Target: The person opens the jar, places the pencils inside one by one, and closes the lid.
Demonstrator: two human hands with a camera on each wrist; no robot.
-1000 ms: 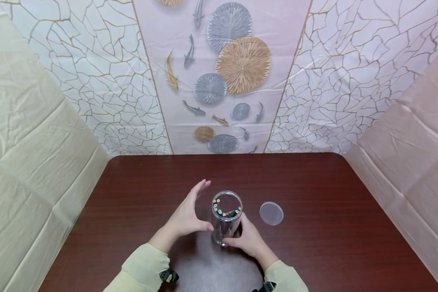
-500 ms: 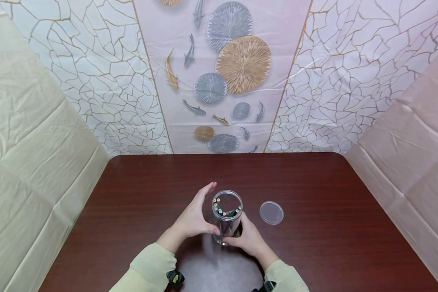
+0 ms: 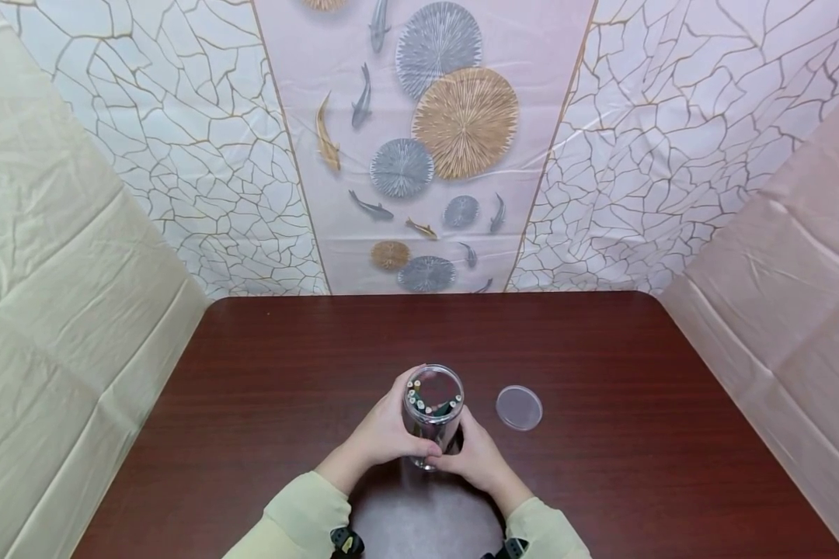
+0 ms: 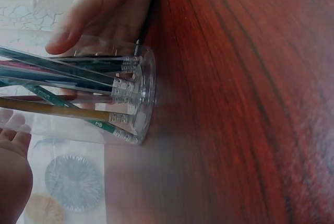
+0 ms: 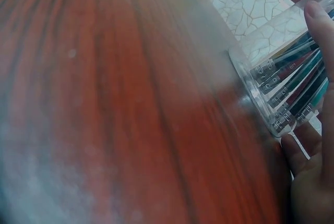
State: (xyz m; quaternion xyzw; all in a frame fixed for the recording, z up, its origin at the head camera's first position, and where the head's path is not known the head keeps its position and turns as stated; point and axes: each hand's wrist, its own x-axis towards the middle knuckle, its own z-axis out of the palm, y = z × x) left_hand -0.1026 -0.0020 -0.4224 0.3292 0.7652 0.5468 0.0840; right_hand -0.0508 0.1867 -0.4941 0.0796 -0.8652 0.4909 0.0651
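Note:
A clear cylindrical jar point(image 3: 433, 428) stands upright on the table, holding several pencils point(image 3: 421, 404). Their pale ends show at the open top, and the metal-banded ends rest on the jar's floor in the left wrist view. My left hand point(image 3: 388, 431) wraps the jar's left side, thumb across the front. Lower on the right side, my right hand point(image 3: 481, 460) grips the jar with its thumb point(image 5: 317, 18) in front, and some of its fingers show beyond the jar in the right wrist view. The two thumbs nearly meet at the front.
A round clear lid point(image 3: 520, 408) lies flat on the dark red-brown table point(image 3: 601, 466), just right of the jar. Patterned cloth point(image 3: 405, 233) hangs behind the table, with pale cloth walls at both sides. Each wrist wears a black strap.
My left hand has moved right, from apart from the jar to curled around its left side. My right hand and the jar stay in place, and the lid has not moved.

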